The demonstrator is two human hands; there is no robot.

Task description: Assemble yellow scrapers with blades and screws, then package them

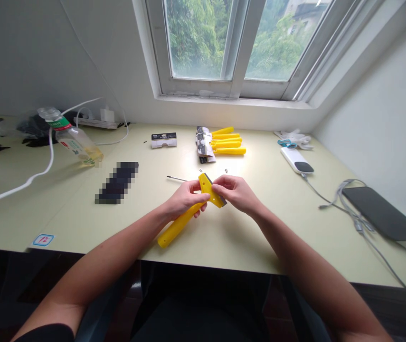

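Note:
A yellow plastic scraper (pixel 184 221) is held up above the desk, its long handle slanting down to the lower left. My left hand (pixel 186 199) wraps around its neck, just below the wide head. My right hand (pixel 233 192) pinches the scraper's head (pixel 212 191) from the right, with fingertips on the dark metal blade edge. A thin screwdriver (pixel 176 178) lies on the desk just left of my hands. Two tiny screws (pixel 200 170) sit just beyond the head, and their exact type is too small to tell.
Several yellow scraper handles (pixel 227 145) lie beside printed packaging (pixel 204 145) at the back. A plastic bottle (pixel 76 142), a white cable, a power strip, a white power bank (pixel 296 160) and a dark tablet (pixel 382 213) with grey cables stand around the pale desk (pixel 81 228).

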